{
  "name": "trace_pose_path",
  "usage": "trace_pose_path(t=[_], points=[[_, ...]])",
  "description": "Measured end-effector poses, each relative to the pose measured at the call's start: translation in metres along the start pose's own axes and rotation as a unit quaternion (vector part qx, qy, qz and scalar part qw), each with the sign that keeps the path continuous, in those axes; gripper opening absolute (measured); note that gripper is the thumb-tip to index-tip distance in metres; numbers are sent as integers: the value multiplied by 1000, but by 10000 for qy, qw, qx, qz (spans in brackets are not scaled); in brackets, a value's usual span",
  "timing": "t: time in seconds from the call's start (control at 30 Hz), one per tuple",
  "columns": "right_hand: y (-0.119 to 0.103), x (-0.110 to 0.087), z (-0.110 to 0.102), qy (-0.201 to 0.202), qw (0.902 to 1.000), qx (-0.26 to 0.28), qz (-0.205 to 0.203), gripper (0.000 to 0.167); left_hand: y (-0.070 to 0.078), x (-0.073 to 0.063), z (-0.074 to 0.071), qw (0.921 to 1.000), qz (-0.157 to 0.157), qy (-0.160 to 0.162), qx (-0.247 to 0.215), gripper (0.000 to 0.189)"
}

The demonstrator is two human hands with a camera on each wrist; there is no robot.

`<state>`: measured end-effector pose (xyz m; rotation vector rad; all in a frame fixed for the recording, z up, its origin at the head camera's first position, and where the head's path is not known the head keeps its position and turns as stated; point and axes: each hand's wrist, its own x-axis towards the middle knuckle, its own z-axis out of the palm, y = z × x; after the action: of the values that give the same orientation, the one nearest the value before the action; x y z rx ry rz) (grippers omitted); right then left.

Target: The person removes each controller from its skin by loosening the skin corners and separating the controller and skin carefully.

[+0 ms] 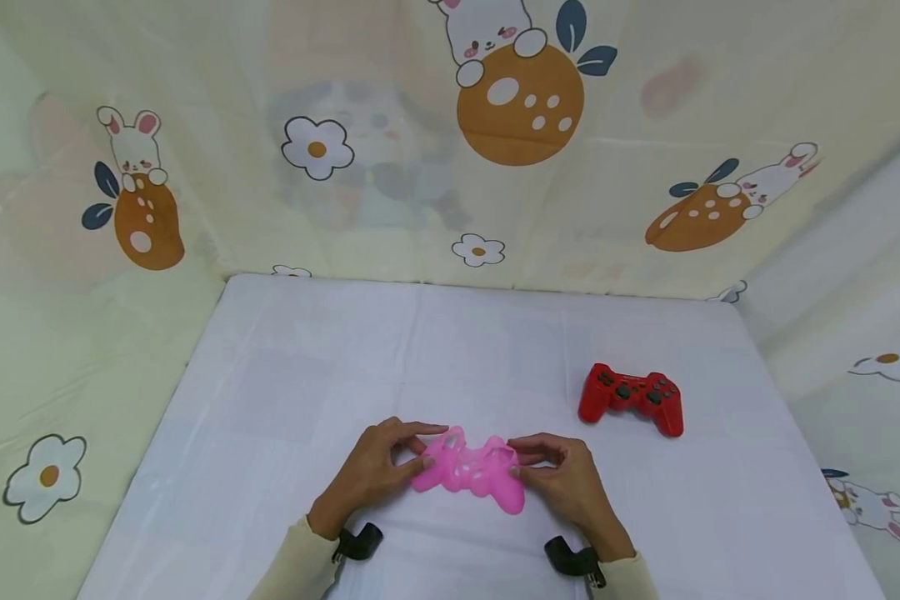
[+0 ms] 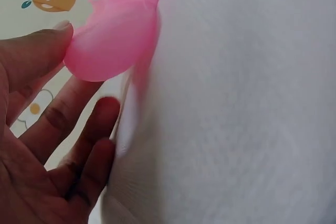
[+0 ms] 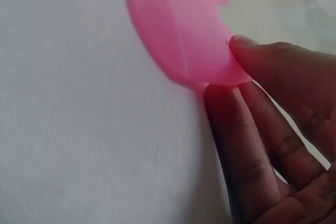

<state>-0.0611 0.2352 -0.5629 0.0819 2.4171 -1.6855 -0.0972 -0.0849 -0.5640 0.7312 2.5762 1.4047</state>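
Note:
A pink silicone controller cover (image 1: 468,468), with cut-out holes on its face, is held near the front middle of the table. My left hand (image 1: 378,462) pinches its left grip end between thumb and fingers. On the other side, my right hand (image 1: 566,479) pinches the right part of the cover the same way. The left wrist view shows the thumb on the rounded pink end (image 2: 113,45), fingers beneath. In the right wrist view, the cover's other end (image 3: 184,35) sits between thumb and fingers. A red game controller (image 1: 632,398) lies beyond my right hand, touched by neither hand.
The table (image 1: 330,358) has a white cloth over it. Patterned curtains (image 1: 390,242) with rabbits and flowers hang behind and at both sides. A black wrist-worn device (image 1: 360,542) is on my left wrist, another (image 1: 570,557) on my right.

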Motion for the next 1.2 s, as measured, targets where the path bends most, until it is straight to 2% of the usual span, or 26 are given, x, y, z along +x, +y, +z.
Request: trace_pose_path(t=[0.2, 0.37, 0.63, 0.87, 1.2], points=[[-6, 1, -2, -80, 9994, 265, 229, 38, 1, 1, -2, 9983, -12, -20, -574, 48], [-11, 2, -4, -116, 9984, 430, 353, 39, 0, -1, -3, 9965, -70, 37, -829, 56], [-17, 15, -5, 42, 9981, 600, 159, 37, -6, 2, -10, 9931, -338, 273, -1092, 56], [-33, 39, -3, -15, 9981, 618, 29, 35, -11, 16, -26, 9915, -186, 521, -1181, 49], [-46, 89, 5, -132, 9989, 451, -7, 35, -28, 46, -49, 9891, -482, 755, -1172, 50]])
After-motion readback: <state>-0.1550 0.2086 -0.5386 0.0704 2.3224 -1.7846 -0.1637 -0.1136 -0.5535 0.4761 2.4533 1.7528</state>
